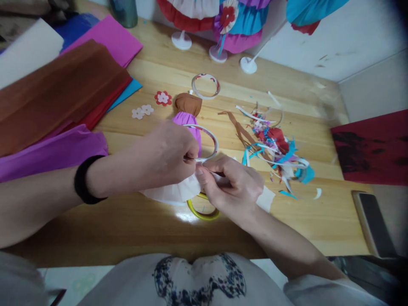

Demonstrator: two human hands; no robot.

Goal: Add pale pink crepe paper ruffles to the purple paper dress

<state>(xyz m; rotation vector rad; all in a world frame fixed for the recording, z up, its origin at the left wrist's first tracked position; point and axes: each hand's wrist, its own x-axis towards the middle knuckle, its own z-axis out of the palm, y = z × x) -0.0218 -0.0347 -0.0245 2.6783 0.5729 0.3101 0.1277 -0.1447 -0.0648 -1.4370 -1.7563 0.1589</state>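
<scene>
My left hand (168, 151), a black band at its wrist, is closed on a thin roll of tape (216, 142) tilted up on its edge. At the roll's lower rim, my right hand (234, 182) pinches thumb against forefinger; what lies between them is too small to make out. A fan of white crepe paper (174, 191) spreads below my hands. Partly behind my left hand lies a paper piece with a brown gathered top (188, 104) and a purple section (186, 118). A yellow scissors handle (208, 216) shows beneath my hands, its blades hidden.
Crepe paper sheets (63, 89) are stacked at the left. Paper flowers (163, 98) and a second tape roll (195, 91) lie farther back. Paper scraps (277, 144) are heaped at right, a phone (374, 223) near the edge. Paper skirts on white stands (181, 41) line the back.
</scene>
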